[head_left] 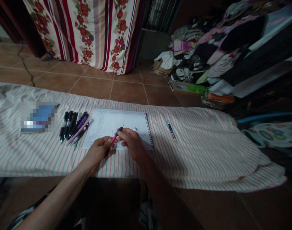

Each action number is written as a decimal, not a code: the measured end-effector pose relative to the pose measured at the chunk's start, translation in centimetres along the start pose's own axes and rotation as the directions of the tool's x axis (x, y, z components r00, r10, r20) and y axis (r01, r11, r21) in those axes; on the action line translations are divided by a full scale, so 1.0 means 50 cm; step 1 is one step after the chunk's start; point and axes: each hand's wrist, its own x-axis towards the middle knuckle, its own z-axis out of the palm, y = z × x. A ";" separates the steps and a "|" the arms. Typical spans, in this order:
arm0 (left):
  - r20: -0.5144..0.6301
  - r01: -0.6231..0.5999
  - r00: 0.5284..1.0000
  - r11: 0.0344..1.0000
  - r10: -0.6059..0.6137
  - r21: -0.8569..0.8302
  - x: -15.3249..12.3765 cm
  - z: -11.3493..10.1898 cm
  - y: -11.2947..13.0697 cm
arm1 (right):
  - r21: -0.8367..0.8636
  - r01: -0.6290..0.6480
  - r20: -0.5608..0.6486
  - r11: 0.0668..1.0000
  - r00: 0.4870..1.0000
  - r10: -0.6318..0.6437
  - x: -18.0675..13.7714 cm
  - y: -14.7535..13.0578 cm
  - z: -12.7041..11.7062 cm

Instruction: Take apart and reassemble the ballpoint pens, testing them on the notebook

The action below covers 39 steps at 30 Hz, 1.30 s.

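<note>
Black pens [69, 125] beside spiral notebook [117, 127]

glossy plastic pen [114, 138] over matt cloth sheet [191, 150].

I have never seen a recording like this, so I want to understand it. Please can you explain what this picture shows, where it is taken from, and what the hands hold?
There is no machine here. This single picture comes from a camera worn on a person's head, looking forward and down at their own bare hands. The left hand and right hand both hold a pink and black pen. Just beyond the hands lies a spiral notebook, on a striped cloth. To the left of the notebook are a group of pens and a blurred item. To its right lies a single blue pen. Further away you can see a tiled floor and a pile of clothes.
</note>
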 end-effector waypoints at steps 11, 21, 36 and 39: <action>0.020 0.004 1.000 1.000 -0.004 0.008 0.004 0.004 -0.002 | -0.021 0.023 -0.069 1.000 0.997 -0.025 0.011 0.014 -0.011; 0.036 -0.017 0.999 0.999 0.016 0.032 0.008 0.002 -0.007 | -0.101 0.011 -0.111 0.995 0.994 -0.022 0.011 0.015 -0.008; -0.014 -0.048 0.999 0.998 0.049 0.028 0.013 0.003 -0.018 | -0.093 0.036 -0.091 0.995 0.995 -0.044 0.015 0.019 0.000; -0.006 -0.048 0.999 0.998 0.048 0.027 0.013 0.001 -0.019 | -0.022 0.038 -0.047 0.999 0.998 -0.039 0.015 0.020 -0.005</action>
